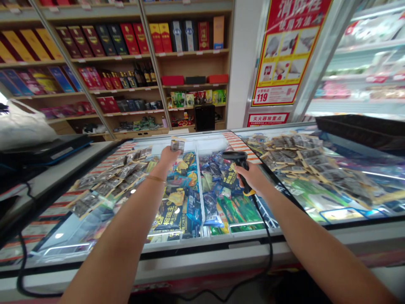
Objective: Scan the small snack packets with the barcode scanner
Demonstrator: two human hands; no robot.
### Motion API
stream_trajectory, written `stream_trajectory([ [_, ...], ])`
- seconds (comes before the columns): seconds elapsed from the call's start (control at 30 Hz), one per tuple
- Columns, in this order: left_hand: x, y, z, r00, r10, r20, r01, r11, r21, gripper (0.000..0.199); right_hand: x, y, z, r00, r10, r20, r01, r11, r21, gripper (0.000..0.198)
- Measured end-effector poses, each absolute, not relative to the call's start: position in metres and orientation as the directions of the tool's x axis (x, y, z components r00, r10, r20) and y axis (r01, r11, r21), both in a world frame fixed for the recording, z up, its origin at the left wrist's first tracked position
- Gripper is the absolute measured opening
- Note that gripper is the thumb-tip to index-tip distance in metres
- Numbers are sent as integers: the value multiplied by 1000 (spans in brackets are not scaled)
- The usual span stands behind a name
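Observation:
My left hand [169,157] reaches over the chest freezer, its fingers closed on a small flat packet [177,145] with a dark window and a pale brown edge. In my right hand [253,176] is a black barcode scanner [238,160] with a yellow accent at its grip, held by the handle. A black cable [266,236] runs down from the scanner. Similar packets [118,175] lie spread on the glass at the left, and more packets [295,154] are piled on the glass at the right. Under both hands, ice-cream packs [193,181] fill the freezer's wire-divided bins.
Nearest me runs the freezer's front rim [209,257]. A black tray [360,131] sits at the far right. A counter [60,169] with a white plastic bag [23,126] borders the left. Behind stand shelves of boxes [123,38] and a red-and-yellow poster [284,50].

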State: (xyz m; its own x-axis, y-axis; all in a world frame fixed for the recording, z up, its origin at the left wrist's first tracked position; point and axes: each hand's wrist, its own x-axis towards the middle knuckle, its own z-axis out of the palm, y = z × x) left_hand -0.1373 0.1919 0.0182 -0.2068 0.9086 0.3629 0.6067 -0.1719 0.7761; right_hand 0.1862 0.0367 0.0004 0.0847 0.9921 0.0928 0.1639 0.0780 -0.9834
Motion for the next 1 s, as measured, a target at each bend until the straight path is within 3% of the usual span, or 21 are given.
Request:
stream_trajectory([
  [0.17,-56,171,2,-157,968,195,295,-142,945,14,185,33,2,48,993,108,174,98,-980,24],
  [0.27,-32,165,-17,-142,968,207,200,-177,964,17,184,31,1,41,995,91,210,81,-974,22],
  [0.77,-39,166,-38,-128,969,211,209,-182,961,16,183,27,-3,-77,990,115,328,135,-935,21],
  [1.0,-41,172,-42,-122,962,244,237,-210,949,24,183,25,0,-81,991,106,323,127,-938,21],
])
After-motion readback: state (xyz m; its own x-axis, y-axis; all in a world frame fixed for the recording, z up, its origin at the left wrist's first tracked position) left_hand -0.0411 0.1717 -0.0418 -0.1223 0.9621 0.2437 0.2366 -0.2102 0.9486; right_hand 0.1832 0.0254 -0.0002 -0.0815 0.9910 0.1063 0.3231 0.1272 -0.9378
